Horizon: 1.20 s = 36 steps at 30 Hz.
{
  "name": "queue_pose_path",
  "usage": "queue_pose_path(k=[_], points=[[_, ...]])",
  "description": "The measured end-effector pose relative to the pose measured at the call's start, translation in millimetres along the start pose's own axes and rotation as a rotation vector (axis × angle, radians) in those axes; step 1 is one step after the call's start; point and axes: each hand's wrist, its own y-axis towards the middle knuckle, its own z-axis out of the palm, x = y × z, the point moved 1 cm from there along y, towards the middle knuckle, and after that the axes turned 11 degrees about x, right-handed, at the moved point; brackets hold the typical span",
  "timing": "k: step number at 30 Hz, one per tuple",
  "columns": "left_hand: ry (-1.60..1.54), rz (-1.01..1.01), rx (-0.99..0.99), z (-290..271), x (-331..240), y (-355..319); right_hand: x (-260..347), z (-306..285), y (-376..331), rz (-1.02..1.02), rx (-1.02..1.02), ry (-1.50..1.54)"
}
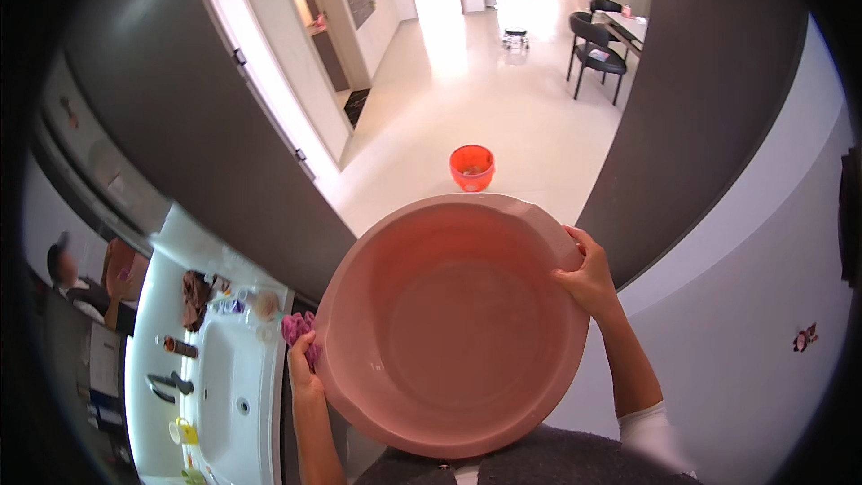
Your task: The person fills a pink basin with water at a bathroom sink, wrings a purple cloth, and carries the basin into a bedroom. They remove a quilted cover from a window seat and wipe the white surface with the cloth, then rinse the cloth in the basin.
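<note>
Right hand (pixel 588 280) partly hidden behind pink basin (pixel 458 332), left forearm (pixel 315 431) cut at lower edge, dark thing (pixel 849 216) cut off at far right

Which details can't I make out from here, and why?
All in the head view:
Pink basin: underside, hidden by its own body.
Right hand: some fingers, hidden behind the basin.
Purple cloth: partly hidden by the left hand.
Orange-red bucket: contents too small to identify.
Green item: cut off by the lower edge.

Well apart, the left hand (pixel 306 366) and the right hand (pixel 589 280) both gripped with bent fingers (pixel 576 234), the right higher, its thumb (pixel 566 278) pointing inward. The 2 forearms (pixel 630 364) reached upward.
</note>
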Motion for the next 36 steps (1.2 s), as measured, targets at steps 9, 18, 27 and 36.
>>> queue_pose_path(k=[9,18,27,36], points=[[-0.013,-0.100,0.196,111.2,-20.1,145.7,-23.0,-25.6,51.9,-0.030,-0.295,0.006],[0.125,-0.040,0.232,164.7,-55.4,289.5,-26.9,-2.6,165.9,0.032,-0.407,0.092],[-0.006,-0.017,0.272,215.8,-101.5,432.5,-32.8,7.4,346.6,-0.047,-0.386,0.101],[-0.071,0.052,0.057,228.3,-131.2,555.6,5.7,28.9,580.1,-0.033,-0.078,0.088]])
